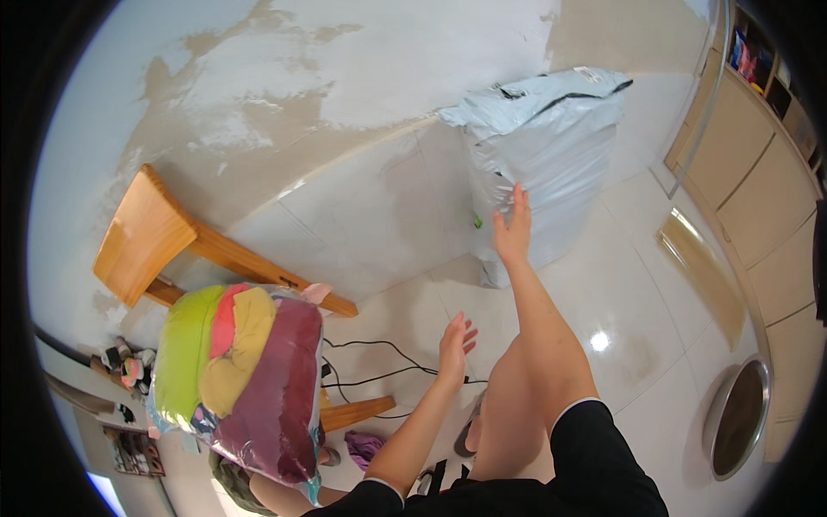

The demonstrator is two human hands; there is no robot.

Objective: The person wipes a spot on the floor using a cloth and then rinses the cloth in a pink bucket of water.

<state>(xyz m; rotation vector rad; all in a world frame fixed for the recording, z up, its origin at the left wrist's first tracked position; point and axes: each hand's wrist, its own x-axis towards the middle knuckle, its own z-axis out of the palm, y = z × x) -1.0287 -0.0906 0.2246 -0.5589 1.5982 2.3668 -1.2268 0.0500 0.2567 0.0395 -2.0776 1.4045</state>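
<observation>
A tall, stuffed plastic mailing bag (549,168) in pale grey stands upright on the floor against the wall. My right hand (515,226) is raised at its lower left side, fingers extended; whether it touches the plastic I cannot tell. Lower and to the left, my left hand (456,346) hangs over the floor with its fingers apart, holding nothing. A clear plastic bag packed with folded fabrics (258,381) in green, yellow, pink and maroon rests on a wooden chair (152,236) at the left.
Black cables (381,371) run over the tiled floor near the chair. A purple cloth (364,449) lies by the chair leg. At the right are a metal basin (740,420) and beige cabinets (743,174). Another person's leg (278,494) shows below the clear bag.
</observation>
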